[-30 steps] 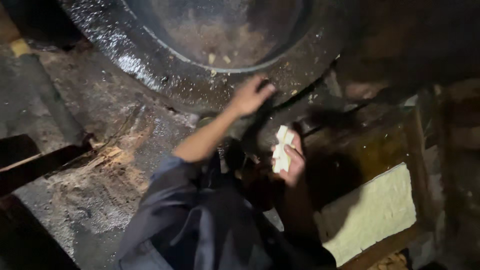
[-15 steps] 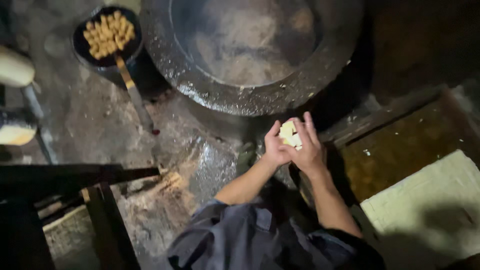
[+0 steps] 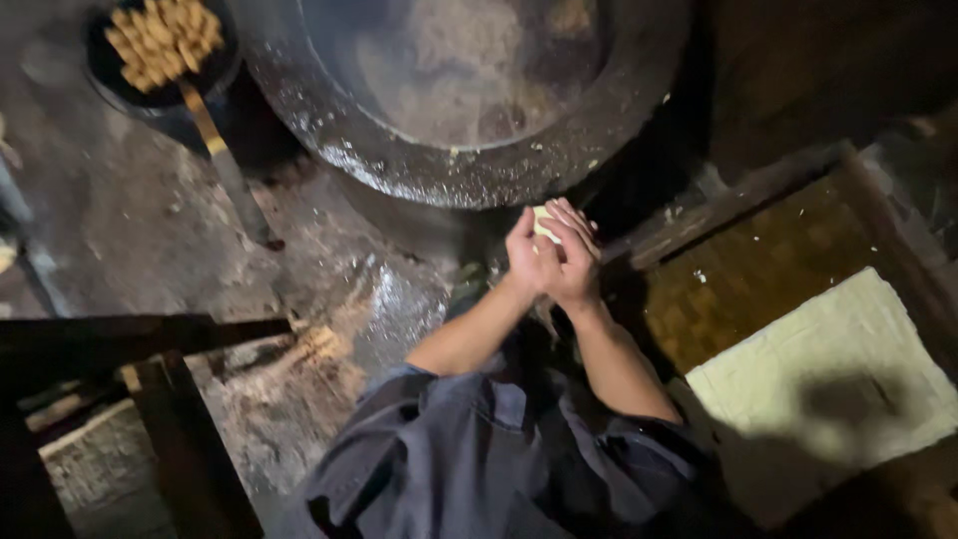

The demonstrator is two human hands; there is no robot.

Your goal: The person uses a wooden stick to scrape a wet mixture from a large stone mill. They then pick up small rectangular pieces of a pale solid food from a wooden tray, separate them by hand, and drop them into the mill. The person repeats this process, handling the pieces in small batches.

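1. Dim, soot-dark work area; greasy grey stone surface (image 3: 150, 230) surrounds a large round blackened metal wok (image 3: 469, 90).
2. Left hand (image 3: 526, 258) and right hand (image 3: 574, 262) are pressed together just below the wok's rim, fingers closed around a small pale dough piece (image 3: 544, 222).
3. A wooden tray (image 3: 758, 260) holding a flat pale yellow dough sheet (image 3: 818, 369) lies to the right.
4. A dark skimmer ladle (image 3: 165, 45) of golden fried pieces rests upper left.
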